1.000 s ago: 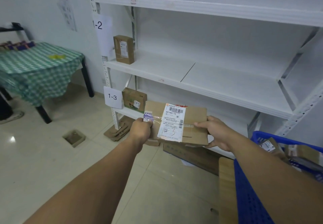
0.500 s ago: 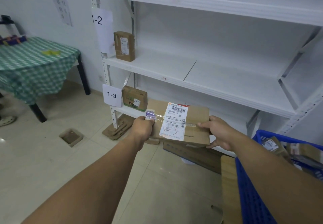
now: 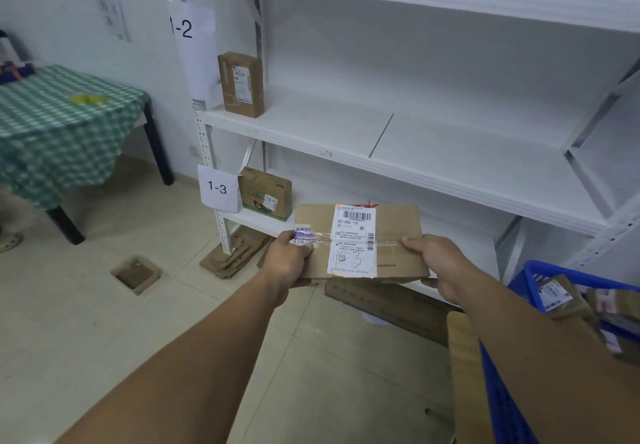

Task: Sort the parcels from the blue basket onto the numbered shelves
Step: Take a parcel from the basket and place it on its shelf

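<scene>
While your left hand and right hand grip the flat parcel at centre frame, its label reads "507-P602 170". A 1-2 sign and a 1-3 sign mark the shelves. A green-checked bench stands at left on the tiled floor.

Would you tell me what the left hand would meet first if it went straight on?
The left hand, parcel leading, probably meets the 1-3 shelf right of the green-printed box; depth unclear.

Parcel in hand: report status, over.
Left hand, right hand grip the flat parcel by its ends. Parcel in front of shelf 1-3, not yet down. One box at that shelf's left end.
</scene>
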